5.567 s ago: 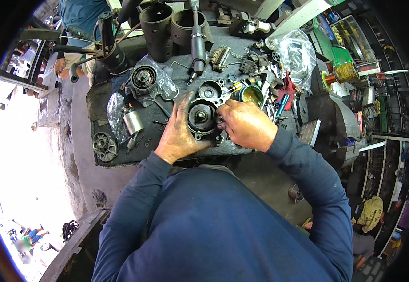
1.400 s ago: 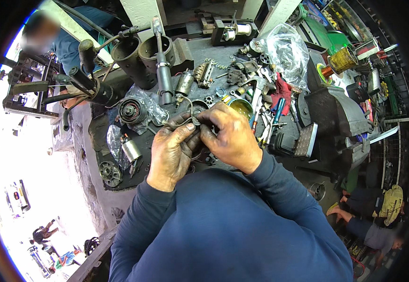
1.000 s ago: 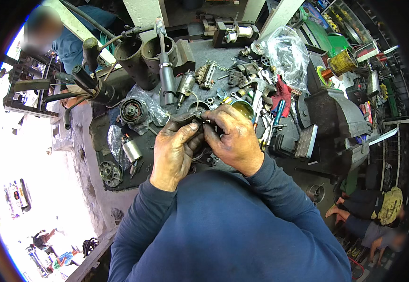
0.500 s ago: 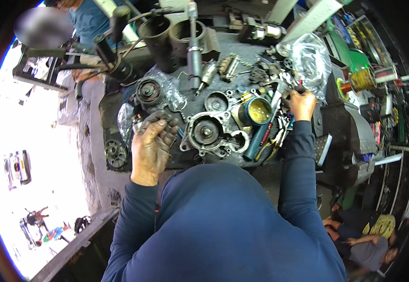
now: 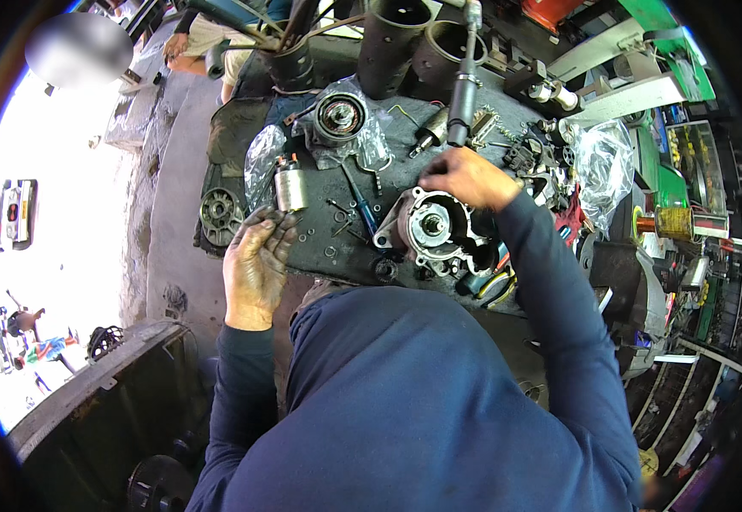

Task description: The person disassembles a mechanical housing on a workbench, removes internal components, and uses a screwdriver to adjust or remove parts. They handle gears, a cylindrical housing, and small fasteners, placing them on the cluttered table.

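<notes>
My left hand (image 5: 260, 260) is raised at the left front of the bench, its thumb pressed to curled fingers; whatever is in them is too small to make out. Just beyond its fingertips stands a silver solenoid cylinder (image 5: 290, 188) with copper-coloured terminals. My right hand (image 5: 471, 177) is over the far edge of a cast metal housing (image 5: 418, 235), fingers curled downward and partly hidden. What it grips, if anything, does not show. A blue-handled screwdriver (image 5: 362, 212) lies left of the housing, with washers (image 5: 331, 252) and small bolts scattered nearby.
A round metal cover (image 5: 221, 216) lies at the bench's left edge. Farther back are a wound stator (image 5: 340, 116) on plastic wrap, dark cylinders (image 5: 395, 43) and a hanging air tool (image 5: 462, 98). A clear plastic bag (image 5: 603, 171) sits at the right. Another person's leg (image 5: 192, 64) shows far left.
My right hand has moved left from the tools by the plastic bag to the housing's far edge. My left hand stays raised near the solenoid. The whole view has shifted.
</notes>
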Motion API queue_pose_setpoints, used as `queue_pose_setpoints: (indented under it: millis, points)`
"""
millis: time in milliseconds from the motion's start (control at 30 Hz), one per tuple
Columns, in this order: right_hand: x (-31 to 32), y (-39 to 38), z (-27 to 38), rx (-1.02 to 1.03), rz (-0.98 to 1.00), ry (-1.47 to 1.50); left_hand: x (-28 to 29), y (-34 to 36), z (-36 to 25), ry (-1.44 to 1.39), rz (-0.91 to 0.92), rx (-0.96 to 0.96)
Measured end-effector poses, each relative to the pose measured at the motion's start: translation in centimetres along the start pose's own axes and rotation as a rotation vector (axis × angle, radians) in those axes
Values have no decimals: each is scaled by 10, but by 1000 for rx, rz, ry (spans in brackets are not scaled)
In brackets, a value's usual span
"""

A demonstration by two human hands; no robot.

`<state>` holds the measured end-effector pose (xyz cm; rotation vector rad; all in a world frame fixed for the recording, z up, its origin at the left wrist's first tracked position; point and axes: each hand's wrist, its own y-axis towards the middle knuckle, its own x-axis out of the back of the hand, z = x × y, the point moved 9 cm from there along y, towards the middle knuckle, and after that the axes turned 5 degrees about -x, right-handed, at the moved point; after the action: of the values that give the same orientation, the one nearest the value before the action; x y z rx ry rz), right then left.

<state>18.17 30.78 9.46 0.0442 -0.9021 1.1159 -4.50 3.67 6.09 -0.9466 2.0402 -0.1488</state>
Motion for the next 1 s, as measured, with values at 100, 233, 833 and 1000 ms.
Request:
queue_pose_setpoints:
  millis: [100,233,833,1000]
  points:
    - [-33,58,-14,-154,265,-50,-6,-10,3,-66,69,17]
    - [-65,101,-13,-69,406,-454,5,-27,-1,-72,12,10]
    - [31,32,15,6,0,-569,25,-50,-12,-99,7,4]
    - [68,-99,-10,-425,-366,205,-46,-32,8,-72,231,168]
